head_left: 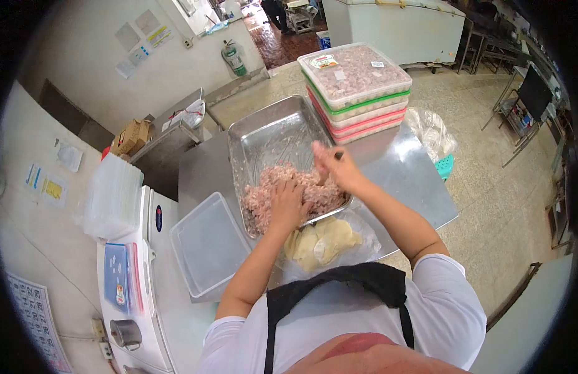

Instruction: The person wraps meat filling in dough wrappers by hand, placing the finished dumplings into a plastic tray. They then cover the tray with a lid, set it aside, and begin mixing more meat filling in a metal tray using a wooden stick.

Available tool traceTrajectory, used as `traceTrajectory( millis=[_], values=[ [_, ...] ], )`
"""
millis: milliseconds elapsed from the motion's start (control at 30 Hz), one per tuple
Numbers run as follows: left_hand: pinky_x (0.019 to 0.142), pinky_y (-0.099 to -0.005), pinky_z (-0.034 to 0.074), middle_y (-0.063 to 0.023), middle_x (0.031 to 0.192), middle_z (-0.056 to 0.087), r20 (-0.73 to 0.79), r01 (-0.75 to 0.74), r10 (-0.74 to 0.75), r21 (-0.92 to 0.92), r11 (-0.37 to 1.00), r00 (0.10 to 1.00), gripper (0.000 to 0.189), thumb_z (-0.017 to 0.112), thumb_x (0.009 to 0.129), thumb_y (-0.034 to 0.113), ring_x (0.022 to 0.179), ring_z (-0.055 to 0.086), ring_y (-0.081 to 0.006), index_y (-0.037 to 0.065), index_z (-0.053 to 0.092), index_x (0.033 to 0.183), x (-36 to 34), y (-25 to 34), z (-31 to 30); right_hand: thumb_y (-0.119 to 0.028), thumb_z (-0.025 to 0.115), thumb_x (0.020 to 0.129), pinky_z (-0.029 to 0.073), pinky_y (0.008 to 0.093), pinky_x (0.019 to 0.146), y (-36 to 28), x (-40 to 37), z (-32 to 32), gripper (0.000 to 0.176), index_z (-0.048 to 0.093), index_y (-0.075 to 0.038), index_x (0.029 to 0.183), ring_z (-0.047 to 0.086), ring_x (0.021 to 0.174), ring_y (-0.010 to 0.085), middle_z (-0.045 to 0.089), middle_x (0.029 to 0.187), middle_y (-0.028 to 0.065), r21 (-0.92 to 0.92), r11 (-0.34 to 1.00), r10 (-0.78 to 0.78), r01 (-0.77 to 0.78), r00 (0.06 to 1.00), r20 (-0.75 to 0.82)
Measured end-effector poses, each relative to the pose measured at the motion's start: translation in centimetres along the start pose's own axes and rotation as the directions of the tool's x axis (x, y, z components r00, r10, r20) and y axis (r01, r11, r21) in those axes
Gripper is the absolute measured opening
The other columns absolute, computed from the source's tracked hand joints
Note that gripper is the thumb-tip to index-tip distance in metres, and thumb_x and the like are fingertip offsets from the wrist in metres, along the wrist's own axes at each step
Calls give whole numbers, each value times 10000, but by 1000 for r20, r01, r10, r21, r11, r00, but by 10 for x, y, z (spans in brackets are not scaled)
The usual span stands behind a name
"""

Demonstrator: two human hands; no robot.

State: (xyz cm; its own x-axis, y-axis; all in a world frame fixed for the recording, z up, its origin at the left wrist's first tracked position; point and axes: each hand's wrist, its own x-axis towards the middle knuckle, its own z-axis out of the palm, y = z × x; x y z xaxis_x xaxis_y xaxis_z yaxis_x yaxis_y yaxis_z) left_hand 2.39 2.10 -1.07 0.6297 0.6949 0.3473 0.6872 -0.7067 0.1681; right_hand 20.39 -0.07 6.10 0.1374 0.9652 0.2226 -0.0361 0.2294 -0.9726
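Observation:
A deep steel tray [279,118] stands on the metal table, with pink ground meat [264,193] heaped in its near half. My left hand [289,202] rests on the meat, palm down, its fingers laid over the heap. Over the right part of the heap, my right hand [339,169] is closed around a slim tool whose dark end [339,154] pokes out of the fist; its kind I cannot tell. Between my arms and my apron, pale yellow dough wrappers [323,243] lie on clear plastic at the near table edge.
Stacked lidded plastic boxes [357,75] stand right of the tray's far end. An open plastic container [211,243] lies to the left. Bare steel tabletop [407,181] extends right. A white appliance [164,280] holding stacked clear lids [114,196] flanks the left side.

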Motion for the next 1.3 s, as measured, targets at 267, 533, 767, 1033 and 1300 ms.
traceTrajectory(
  millis=[267, 533, 767, 1033, 1300],
  values=[
    [943, -459, 336, -70, 1101, 573, 53, 40, -43, 44, 998, 998, 417, 774, 647, 270, 1092, 478, -273, 100, 652, 1007, 17, -8, 6, -404, 490, 936, 442, 373, 596, 82, 2, 8, 488, 606, 27, 739, 557, 598, 188, 562, 602, 140, -234, 969, -39, 80, 984, 174],
    [963, -478, 324, -83, 1063, 593, 109, 102, -109, 70, 992, 988, 428, 757, 651, 343, 1094, 482, -284, 83, 678, 982, 18, -14, 12, -528, 493, 905, 454, 369, 597, 99, 64, -4, 613, 598, 25, 663, 564, 593, 214, 571, 595, 153, -139, 965, 205, -223, 969, -135],
    [945, -485, 369, -161, 1003, 632, 298, 247, -237, 4, 969, 925, 422, 729, 658, 384, 1024, 543, -339, 79, 691, 948, 41, -24, 4, -481, 492, 934, 296, 255, 470, 10, 12, -1, 544, 478, -80, 567, 378, 505, 81, 438, 549, -18, 90, 996, -18, 15, 1000, 25],
    [923, -484, 402, -164, 1028, 626, 344, 169, -162, 10, 986, 925, 392, 691, 741, 394, 1041, 542, -351, 107, 691, 1008, 44, -44, 24, -482, 505, 924, 333, 293, 475, 88, 19, -8, 548, 495, -55, 580, 437, 524, 103, 465, 538, 2, 66, 993, 112, -95, 940, -321],
    [1005, -499, 328, -105, 1130, 596, 295, 84, -59, -71, 994, 954, 417, 684, 760, 370, 1173, 457, -319, 146, 662, 1111, 7, -50, 7, -550, 457, 917, 283, 268, 424, 45, 34, -34, 570, 468, -109, 555, 345, 398, 110, 414, 482, -11, 359, 927, 185, -112, 967, -176]
  ],
)
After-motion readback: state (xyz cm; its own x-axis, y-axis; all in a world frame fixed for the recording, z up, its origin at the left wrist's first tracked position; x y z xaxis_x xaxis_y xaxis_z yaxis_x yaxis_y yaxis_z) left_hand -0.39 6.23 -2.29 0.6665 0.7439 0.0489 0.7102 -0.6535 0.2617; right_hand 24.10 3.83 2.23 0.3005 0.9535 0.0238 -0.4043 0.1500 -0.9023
